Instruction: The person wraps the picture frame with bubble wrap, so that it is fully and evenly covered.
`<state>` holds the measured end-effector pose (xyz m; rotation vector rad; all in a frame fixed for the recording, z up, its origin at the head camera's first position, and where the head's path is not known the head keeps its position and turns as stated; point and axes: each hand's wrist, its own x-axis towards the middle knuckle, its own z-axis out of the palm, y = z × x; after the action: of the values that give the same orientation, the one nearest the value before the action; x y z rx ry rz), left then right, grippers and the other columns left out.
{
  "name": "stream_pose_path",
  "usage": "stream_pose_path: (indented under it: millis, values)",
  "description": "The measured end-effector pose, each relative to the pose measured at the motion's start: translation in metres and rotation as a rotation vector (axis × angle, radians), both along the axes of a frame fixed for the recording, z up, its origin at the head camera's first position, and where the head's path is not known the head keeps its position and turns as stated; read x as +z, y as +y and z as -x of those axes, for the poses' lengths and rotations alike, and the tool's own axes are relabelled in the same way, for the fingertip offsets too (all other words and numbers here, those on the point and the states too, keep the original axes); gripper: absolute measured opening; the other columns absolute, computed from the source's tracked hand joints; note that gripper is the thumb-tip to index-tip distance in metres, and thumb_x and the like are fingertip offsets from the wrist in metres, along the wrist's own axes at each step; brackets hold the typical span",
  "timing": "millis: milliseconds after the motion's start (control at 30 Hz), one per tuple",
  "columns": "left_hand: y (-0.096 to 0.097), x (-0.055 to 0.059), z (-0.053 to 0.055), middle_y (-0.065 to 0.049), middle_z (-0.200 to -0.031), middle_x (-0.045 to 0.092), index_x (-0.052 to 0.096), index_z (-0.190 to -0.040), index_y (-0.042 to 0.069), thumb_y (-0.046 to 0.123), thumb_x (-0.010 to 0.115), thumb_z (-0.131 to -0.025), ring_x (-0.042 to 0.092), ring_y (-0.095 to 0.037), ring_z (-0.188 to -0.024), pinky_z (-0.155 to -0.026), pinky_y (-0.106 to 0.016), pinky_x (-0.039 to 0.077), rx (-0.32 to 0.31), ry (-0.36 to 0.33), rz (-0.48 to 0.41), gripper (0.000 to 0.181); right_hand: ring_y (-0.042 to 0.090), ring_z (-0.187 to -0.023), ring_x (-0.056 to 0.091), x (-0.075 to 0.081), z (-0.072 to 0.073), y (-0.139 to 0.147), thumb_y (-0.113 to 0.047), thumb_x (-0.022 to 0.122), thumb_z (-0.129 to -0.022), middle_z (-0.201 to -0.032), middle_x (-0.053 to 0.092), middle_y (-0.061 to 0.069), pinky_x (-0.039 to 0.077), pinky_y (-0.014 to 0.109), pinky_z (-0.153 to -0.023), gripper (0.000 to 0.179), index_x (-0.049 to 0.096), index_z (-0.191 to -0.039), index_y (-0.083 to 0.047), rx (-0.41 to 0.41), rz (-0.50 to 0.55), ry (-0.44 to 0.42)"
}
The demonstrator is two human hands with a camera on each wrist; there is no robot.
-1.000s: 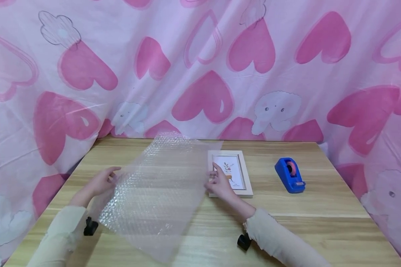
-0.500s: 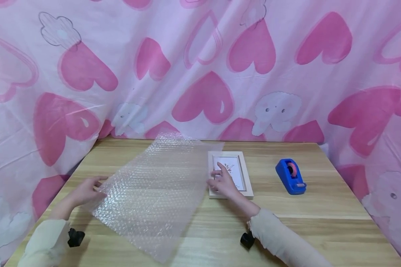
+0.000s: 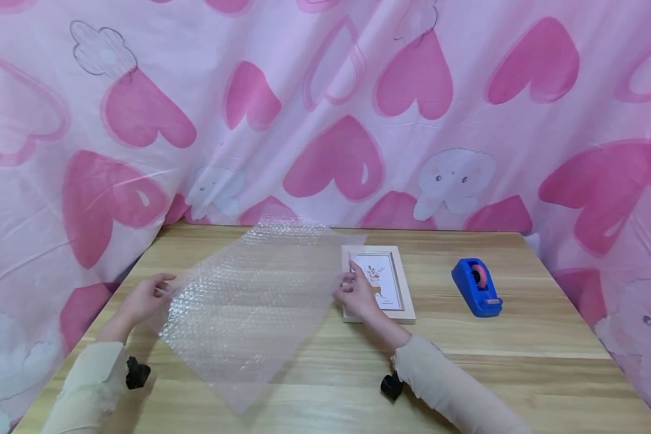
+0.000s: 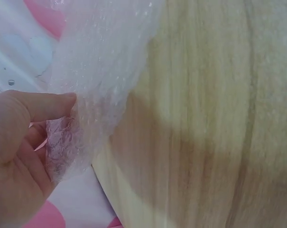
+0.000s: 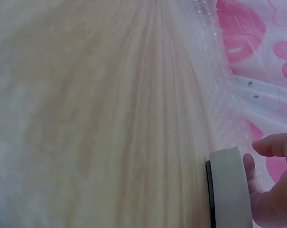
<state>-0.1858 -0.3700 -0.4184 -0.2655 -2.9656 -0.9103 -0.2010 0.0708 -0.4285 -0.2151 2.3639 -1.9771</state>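
A large clear sheet of bubble wrap (image 3: 255, 295) stretches between the two hands, its lower corner hanging toward the near side. The left hand (image 3: 149, 298) pinches its left edge; in the left wrist view, the thumb (image 4: 53, 105) lies over the crumpled wrap. At the sheet's right edge, the right hand (image 3: 358, 295) holds the wrap with thumb and curled fingers, the index finger pointing up; the exact contact is hard to see. Beneath that hand lies a pale picture frame (image 3: 405, 289) with a plant print, partly hidden by the hand and the wrap.
A blue tape dispenser (image 3: 477, 289) with a pink roll stands on the wooden table (image 3: 466, 374), right of the frame. Behind the table hangs a pink heart-patterned curtain (image 3: 331, 157). Black wrist cameras (image 3: 137, 372) sit under both forearms.
The left hand moved left and toward the near side, then slightly back up and right, taking the wrap's edge along. The near corner shifted left. The right hand stayed almost in place.
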Motion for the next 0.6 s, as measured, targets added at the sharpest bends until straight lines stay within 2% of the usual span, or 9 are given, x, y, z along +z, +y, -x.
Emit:
stream_pose_path:
  millis: [100, 133, 233, 333, 400, 600]
  values:
    - [-0.001, -0.001, 0.001, -0.030, -0.090, 0.060, 0.046, -0.115, -0.019, -0.007, 0.056, -0.079, 0.059, -0.040, -0.081, -0.070, -0.046, 0.051, 0.021, -0.005, -0.009, 0.039, 0.042, -0.088, 0.058, 0.011, -0.006, -0.002, 0.014, 0.059, -0.070, -0.115, 0.048, 0.035, 0.053, 0.037, -0.075, 0.074, 0.022, -0.134, 0.015, -0.037, -0.038, 0.016]
    - [-0.002, -0.001, 0.002, -0.029, -0.090, 0.060, 0.046, -0.115, -0.019, -0.007, 0.056, -0.079, 0.059, -0.040, -0.081, -0.069, -0.045, 0.052, 0.030, -0.004, -0.008, 0.039, 0.040, -0.087, 0.059, 0.007, -0.003, -0.002, 0.013, 0.059, -0.070, -0.115, 0.049, 0.034, 0.053, 0.037, -0.075, 0.073, 0.024, -0.134, 0.015, -0.047, -0.045, 0.018]
    - [-0.004, -0.002, 0.003, -0.030, -0.091, 0.059, 0.045, -0.115, -0.018, -0.006, 0.056, -0.079, 0.059, -0.042, -0.083, -0.070, -0.047, 0.051, 0.049, -0.007, -0.008, 0.039, 0.030, -0.078, 0.061, 0.003, 0.000, -0.002, 0.014, 0.060, -0.069, -0.111, 0.051, 0.032, 0.054, 0.027, -0.069, 0.068, 0.030, -0.130, 0.016, -0.071, -0.054, 0.032]
    - [-0.006, -0.002, 0.005, -0.030, -0.091, 0.059, 0.045, -0.115, -0.018, -0.005, 0.056, -0.079, 0.058, -0.043, -0.085, -0.072, -0.048, 0.051, 0.056, -0.007, 0.009, 0.039, 0.019, -0.072, 0.059, 0.001, 0.000, -0.002, 0.015, 0.060, -0.067, -0.108, 0.053, 0.030, 0.049, 0.014, -0.061, 0.065, 0.035, -0.128, 0.017, -0.091, -0.061, 0.040]
    - [-0.007, -0.003, 0.007, -0.030, -0.092, 0.059, 0.046, -0.115, -0.018, -0.006, 0.055, -0.079, 0.058, -0.043, -0.086, -0.073, -0.049, 0.050, 0.057, -0.007, 0.007, 0.040, 0.020, -0.071, 0.057, 0.008, -0.005, -0.003, 0.016, 0.059, -0.066, -0.107, 0.053, 0.031, 0.047, 0.012, -0.059, 0.064, 0.037, -0.127, 0.017, -0.099, -0.055, 0.035]
    - [-0.009, -0.004, 0.010, -0.029, -0.091, 0.059, 0.047, -0.113, -0.018, -0.008, 0.055, -0.078, 0.058, -0.041, -0.084, -0.069, -0.044, 0.052, 0.057, 0.018, -0.011, 0.037, 0.025, -0.078, 0.061, -0.012, 0.004, 0.002, 0.013, 0.065, -0.068, -0.109, 0.056, 0.028, 0.052, 0.020, -0.067, 0.065, 0.039, -0.127, 0.015, -0.086, -0.053, 0.022]
